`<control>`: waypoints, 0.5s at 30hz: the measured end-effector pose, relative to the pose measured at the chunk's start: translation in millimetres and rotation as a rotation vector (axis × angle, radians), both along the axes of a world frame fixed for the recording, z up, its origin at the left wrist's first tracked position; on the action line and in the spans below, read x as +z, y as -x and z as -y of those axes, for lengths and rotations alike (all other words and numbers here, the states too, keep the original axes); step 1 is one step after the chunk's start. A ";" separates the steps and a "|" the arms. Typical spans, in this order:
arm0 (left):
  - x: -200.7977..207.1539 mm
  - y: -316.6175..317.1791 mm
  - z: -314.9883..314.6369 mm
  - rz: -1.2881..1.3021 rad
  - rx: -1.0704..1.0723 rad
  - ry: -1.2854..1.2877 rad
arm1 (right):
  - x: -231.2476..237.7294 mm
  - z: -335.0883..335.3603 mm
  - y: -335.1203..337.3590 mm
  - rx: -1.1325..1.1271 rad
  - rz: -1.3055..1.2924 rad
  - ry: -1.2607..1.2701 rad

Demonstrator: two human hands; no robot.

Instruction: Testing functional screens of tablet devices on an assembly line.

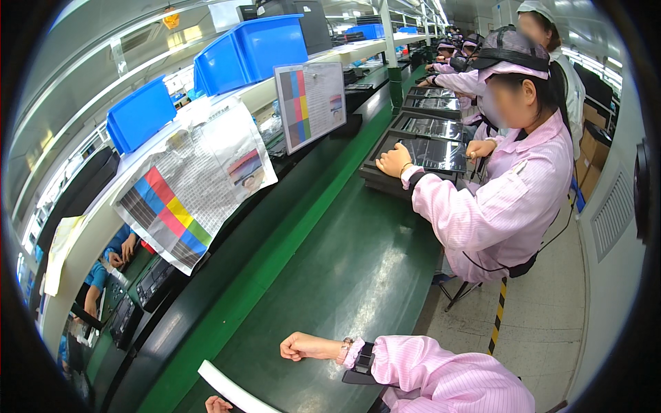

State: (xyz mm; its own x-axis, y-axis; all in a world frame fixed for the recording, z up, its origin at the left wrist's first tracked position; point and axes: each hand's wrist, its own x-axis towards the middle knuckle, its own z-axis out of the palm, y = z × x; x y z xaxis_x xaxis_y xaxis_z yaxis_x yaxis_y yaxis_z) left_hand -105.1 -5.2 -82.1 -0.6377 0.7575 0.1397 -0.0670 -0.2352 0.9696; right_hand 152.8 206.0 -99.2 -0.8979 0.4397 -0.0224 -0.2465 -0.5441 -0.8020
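My right hand (303, 347) is closed in a loose fist above the green worktop (330, 275), and I see nothing in it. A bracelet and a black strapped device (364, 356) circle that wrist, below a pink striped sleeve. At the lower edge, only the curled fingers of my left hand (219, 405) show. Whatever they may hold is out of the picture. Just beside them, a white curved strip (237, 387) runs down past the lower edge; whether the left hand touches it I cannot tell.
Ahead on the right, a co-worker in pink (496, 186) works over black trays (434, 155) with glossy dark panels. A colour-printed sheet (200, 182) hangs from the white shelf on the left, near a printed board (311, 103). Blue bins (251, 55) stand on the shelf.
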 end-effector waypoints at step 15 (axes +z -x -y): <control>-4.8 4.1 -0.6 0.004 -0.012 -0.010 | -2.7 -0.8 2.0 0.003 0.012 0.006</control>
